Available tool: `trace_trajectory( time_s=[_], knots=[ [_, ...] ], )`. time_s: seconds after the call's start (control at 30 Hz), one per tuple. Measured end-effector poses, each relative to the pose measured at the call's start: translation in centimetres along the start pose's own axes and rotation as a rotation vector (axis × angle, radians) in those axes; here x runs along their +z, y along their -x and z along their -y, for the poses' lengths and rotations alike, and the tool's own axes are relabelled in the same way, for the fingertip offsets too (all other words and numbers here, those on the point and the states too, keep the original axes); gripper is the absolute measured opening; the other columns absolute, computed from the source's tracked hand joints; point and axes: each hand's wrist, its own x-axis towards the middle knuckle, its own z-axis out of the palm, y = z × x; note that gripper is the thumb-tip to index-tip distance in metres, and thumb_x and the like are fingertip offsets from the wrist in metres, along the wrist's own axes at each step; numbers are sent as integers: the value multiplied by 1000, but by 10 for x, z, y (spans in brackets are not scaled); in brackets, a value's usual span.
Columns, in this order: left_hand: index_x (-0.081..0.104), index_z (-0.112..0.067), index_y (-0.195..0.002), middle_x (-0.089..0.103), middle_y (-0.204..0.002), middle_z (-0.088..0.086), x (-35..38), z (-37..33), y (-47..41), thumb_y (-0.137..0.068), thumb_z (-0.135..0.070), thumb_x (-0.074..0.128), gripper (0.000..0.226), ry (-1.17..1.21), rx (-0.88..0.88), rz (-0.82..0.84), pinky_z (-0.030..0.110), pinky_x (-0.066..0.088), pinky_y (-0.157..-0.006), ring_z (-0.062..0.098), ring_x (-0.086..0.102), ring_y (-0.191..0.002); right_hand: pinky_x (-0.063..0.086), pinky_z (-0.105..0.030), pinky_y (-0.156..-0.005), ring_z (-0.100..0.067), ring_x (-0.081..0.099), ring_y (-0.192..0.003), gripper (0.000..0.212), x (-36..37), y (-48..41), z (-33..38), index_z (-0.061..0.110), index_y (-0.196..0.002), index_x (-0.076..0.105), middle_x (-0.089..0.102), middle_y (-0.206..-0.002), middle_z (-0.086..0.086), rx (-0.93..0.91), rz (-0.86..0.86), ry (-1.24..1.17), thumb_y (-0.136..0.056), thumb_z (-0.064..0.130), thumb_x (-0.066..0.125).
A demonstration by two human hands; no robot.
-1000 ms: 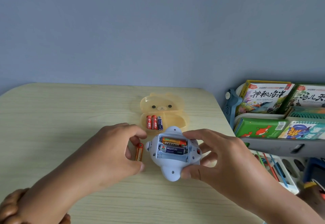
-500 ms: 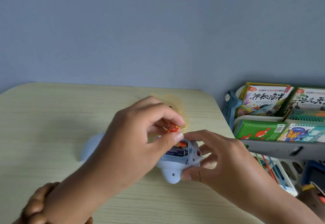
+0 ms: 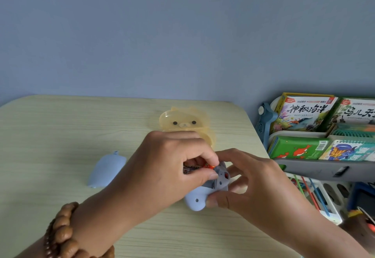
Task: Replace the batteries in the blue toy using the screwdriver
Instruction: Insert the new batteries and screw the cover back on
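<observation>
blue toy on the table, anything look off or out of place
A blue oval piece, likely its cover, lies apart on the table, left of the blue toy, as expected mid-task. Nothing looks spilled or damaged.

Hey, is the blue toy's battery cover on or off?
Off. The blue cover lies on the table, apart from the blue toy the right hand holds; the left hand pinches a battery.

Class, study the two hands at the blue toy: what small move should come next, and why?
Probably press the battery flat into the toy: the left hand pinches it there, the right hand grips the toy, and its cover lies off on the table.
</observation>
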Motion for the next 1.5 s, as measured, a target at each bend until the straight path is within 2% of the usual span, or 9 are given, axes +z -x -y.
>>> trace_trajectory(
  time_s=[0.43, 0.67, 0.87, 1.0, 1.13, 1.23, 1.33, 1.4, 1.5],
  knots=[
    [81, -22, -80, 76, -80, -14, 6, 7, 2, -74, -20, 83, 6, -8, -2, 145, 28, 54, -72, 7, 70, -80, 47, -4, -61, 6, 65, -83, 62, 0, 0, -4, 44, -113, 64, 57, -109, 37, -16, 5, 24, -59, 37, 93],
    [79, -24, -81, 70, -86, -17, 5, 7, 4, -85, -27, 71, 9, -95, -12, 259, 20, 48, -78, 2, 64, -87, 56, -15, -67, 5, 65, -92, 64, 1, -1, -8, 46, -116, 64, 65, -106, 28, -43, -14, 45, -60, 37, 93],
    [79, -28, -79, 67, -88, -20, 2, -1, 5, -84, -26, 77, 6, -124, -173, 220, 18, 48, -73, 0, 62, -87, 55, -14, -67, 5, 64, -95, 65, 3, -1, -8, 44, -120, 64, 66, -108, 27, -51, -23, 55, -62, 36, 92],
    [78, -23, -79, 66, -92, -14, 3, -12, 1, -85, -30, 71, 11, -224, -297, 244, 23, 47, -73, 4, 58, -89, 57, -18, -66, 4, 64, -96, 65, 3, -2, -5, 43, -120, 64, 67, -109, 25, -52, -19, 53, -63, 34, 92],
    [76, -19, -73, 66, -89, -10, 7, -15, -1, -77, -23, 66, 11, -369, -265, 239, 30, 53, -69, 8, 62, -82, 54, -11, -64, 5, 65, -91, 64, 3, -2, -2, 44, -118, 65, 68, -106, 26, -30, -23, 50, -62, 29, 93],
    [73, -28, -83, 62, -96, -16, 3, -13, 2, -80, -34, 72, 6, -285, -239, 242, 20, 48, -74, 3, 58, -92, 49, -6, -61, 8, 65, -85, 59, 1, 0, 0, 46, -112, 66, 63, -105, 33, 1, -22, 27, -62, 28, 93],
    [54, -50, -115, 43, -124, -33, -6, -9, 12, -65, -62, 76, 56, -198, -257, 247, 7, 39, -84, -11, 43, -118, 47, -4, -60, 11, 64, -84, 58, 0, 0, 1, 52, -107, 61, 54, -108, 43, 5, -29, 28, -64, 29, 92],
    [35, -56, -131, 30, -135, -41, -6, -2, 19, -61, -68, 76, 82, -214, -280, 287, 4, 35, -88, -19, 32, -125, 46, -2, -60, 13, 62, -84, 60, 0, 0, 2, 56, -105, 57, 50, -110, 47, 19, -21, 21, -64, 31, 92],
    [38, -55, -132, 41, -130, -42, -1, 7, 25, -61, -60, 82, 83, -92, -339, 265, 0, 37, -87, -23, 40, -117, 49, -6, -63, 9, 66, -82, 53, -2, 1, 4, 53, -108, 59, 59, -105, 40, 55, 16, -29, -67, 36, 89]
  ],
)
